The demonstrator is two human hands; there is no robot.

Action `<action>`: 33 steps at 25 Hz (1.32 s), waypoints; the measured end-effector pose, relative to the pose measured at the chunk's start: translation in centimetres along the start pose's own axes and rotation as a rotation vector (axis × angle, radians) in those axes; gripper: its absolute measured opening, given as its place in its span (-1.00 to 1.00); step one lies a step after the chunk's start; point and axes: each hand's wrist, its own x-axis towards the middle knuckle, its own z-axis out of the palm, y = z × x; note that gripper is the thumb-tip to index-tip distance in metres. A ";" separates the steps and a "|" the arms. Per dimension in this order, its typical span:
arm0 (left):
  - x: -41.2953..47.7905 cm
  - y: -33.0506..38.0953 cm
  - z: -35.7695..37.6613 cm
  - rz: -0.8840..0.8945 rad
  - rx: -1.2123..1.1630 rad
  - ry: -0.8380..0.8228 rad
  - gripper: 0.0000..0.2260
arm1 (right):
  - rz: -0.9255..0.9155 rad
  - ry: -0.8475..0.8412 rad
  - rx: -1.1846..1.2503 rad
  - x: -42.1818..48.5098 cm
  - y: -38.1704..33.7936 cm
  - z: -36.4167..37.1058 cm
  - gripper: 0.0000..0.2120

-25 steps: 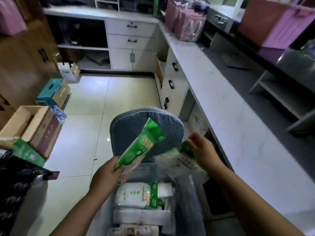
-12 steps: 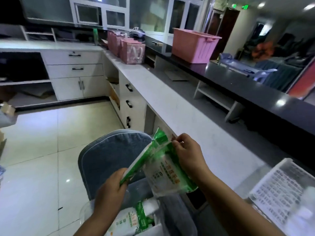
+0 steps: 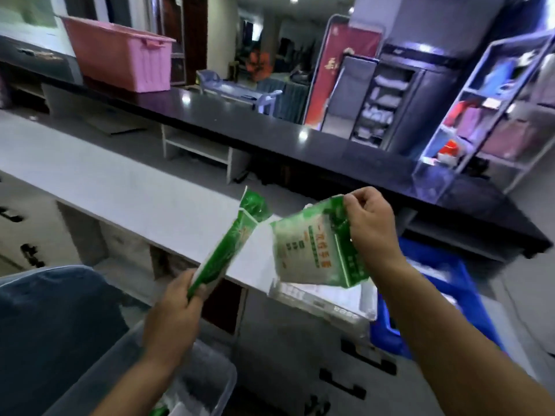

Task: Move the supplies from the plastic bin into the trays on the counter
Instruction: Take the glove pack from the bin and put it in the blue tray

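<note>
Long white desk (image 3: 120, 187) is running behind. Fingers of the left hand (image 3: 174, 313) are clamping a slim green plastic packet (image 3: 223, 253), with the right hand (image 3: 369, 223) pinching a flat green-and-white pouch (image 3: 318, 250) over the clear plastic tray (image 3: 330, 304). More's sitting in the clear plastic bin (image 3: 210, 373), so probably early days.

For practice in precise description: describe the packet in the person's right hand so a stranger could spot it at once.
Find the long white counter, then the clear tray at its near edge. Above the tray hangs a wide packet, pinched at its top by the right hand. It is mostly white with green edges, unlike the slim green packet in the left hand.
</note>
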 end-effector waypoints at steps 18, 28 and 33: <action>6.2 11.9 18.6 0.023 0.068 0.070 -0.88 | 0.018 -0.607 -0.569 7.0 22.1 -3.8 -0.80; 7.1 11.8 21.8 -0.087 0.094 0.083 -0.91 | -0.530 -1.147 -1.027 14.4 28.6 -3.2 -0.59; 8.1 11.8 23.3 -0.109 0.050 0.026 -0.91 | -0.677 -0.990 -1.056 15.7 28.5 -4.6 -0.62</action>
